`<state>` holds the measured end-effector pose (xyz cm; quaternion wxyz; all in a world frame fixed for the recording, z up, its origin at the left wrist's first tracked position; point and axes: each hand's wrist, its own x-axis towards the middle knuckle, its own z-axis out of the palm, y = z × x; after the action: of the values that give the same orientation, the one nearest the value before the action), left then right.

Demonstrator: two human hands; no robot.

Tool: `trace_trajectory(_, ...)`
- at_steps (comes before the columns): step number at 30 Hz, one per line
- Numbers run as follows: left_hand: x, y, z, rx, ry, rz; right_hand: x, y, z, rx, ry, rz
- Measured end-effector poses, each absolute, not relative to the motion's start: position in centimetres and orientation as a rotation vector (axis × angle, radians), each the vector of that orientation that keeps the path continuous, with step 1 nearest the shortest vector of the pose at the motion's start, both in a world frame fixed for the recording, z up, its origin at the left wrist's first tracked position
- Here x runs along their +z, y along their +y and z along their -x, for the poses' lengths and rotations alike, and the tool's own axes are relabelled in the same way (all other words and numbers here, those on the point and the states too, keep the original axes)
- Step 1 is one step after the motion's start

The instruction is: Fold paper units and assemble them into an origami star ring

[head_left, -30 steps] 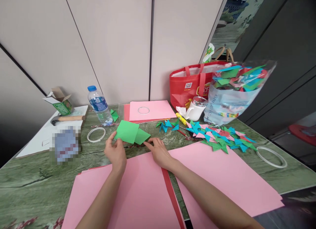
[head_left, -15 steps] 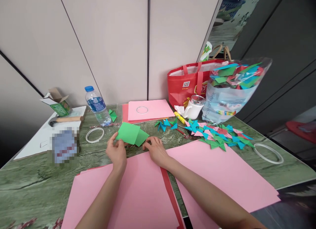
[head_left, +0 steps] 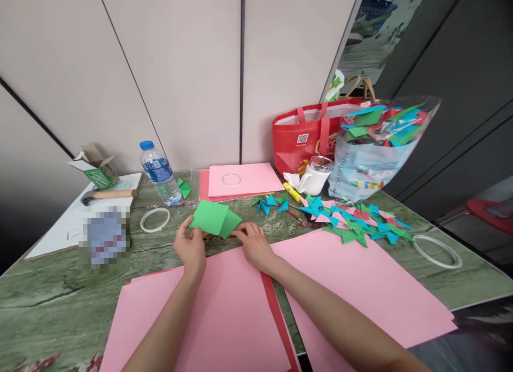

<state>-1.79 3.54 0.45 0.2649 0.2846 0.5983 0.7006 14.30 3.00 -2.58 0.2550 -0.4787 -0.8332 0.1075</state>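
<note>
A green paper square [head_left: 214,218], partly folded, is raised a little off the green marble-patterned table [head_left: 48,297]. My left hand [head_left: 191,247] pinches its near left edge between thumb and fingers. My right hand [head_left: 254,245] lies on the table at the paper's right corner, with its fingertips pressing the fold there. Both forearms stretch over large pink sheets [head_left: 224,313] laid near me. Beyond my right hand lies a scatter of folded blue, pink and green paper triangles [head_left: 352,219].
At the back stand a water bottle [head_left: 159,171], a pink sheet stack [head_left: 242,179], a white mug [head_left: 315,177], a red bag [head_left: 310,134] and a clear bag of folded papers [head_left: 374,142]. White tape rings [head_left: 155,219] lie left and right [head_left: 436,250]. A hammer [head_left: 108,194] and small box [head_left: 95,166] sit far left.
The hands and green paper have barely moved; the paper's right flap looks pressed slightly flatter. The view shifted a little.
</note>
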Motion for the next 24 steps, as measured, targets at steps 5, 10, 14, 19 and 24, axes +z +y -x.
trace_trajectory(5,0.7,3.4,1.7,1.881,1.616,-0.782,-2.7,3.1,-14.3,0.359,-2.204,1.297)
trace_trajectory(10,0.8,3.4,1.6,1.838,1.539,-0.79,-2.7,3.2,-14.4,0.456,-1.997,1.26)
trace_trajectory(14,0.8,3.1,1.2,1.694,1.414,-0.875,-2.1,3.2,-14.5,0.674,-1.673,1.168)
trace_trajectory(19,1.5,2.3,0.5,1.533,1.297,-0.886,-1.9,3.5,-14.5,0.951,-1.309,0.977)
trace_trajectory(24,1.9,1.9,0.1,1.253,1.222,-0.946,-2.1,3.9,-14.9,0.946,-1.294,0.947)
